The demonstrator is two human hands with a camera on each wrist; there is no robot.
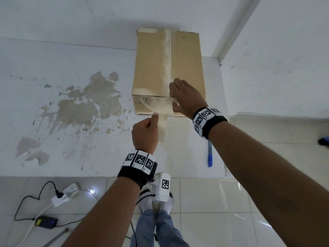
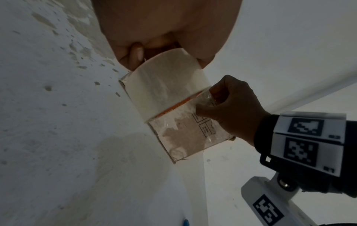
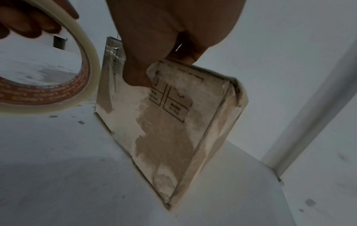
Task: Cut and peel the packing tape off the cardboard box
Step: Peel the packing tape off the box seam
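A brown cardboard box (image 1: 169, 68) lies on a white surface, with worn packing tape (image 1: 167, 56) along its top seam. My left hand (image 1: 145, 129) grips a roll of clear tape (image 2: 166, 85) just in front of the box; the roll (image 3: 58, 91) shows an orange core. My right hand (image 1: 183, 97) sits on the box's near top edge. Its fingers lie over the top and its thumb (image 3: 135, 76) presses the front face (image 3: 173, 122), pinching a crinkled bit of clear tape (image 2: 207, 97) there. More clear tape covers the front face (image 2: 185, 137).
A blue pen-like tool (image 1: 210, 154) lies on the surface under my right forearm. Walls stand behind and to the right of the box. A power strip (image 1: 65, 193), cables and an adapter (image 1: 46, 222) lie on the tiled floor at lower left.
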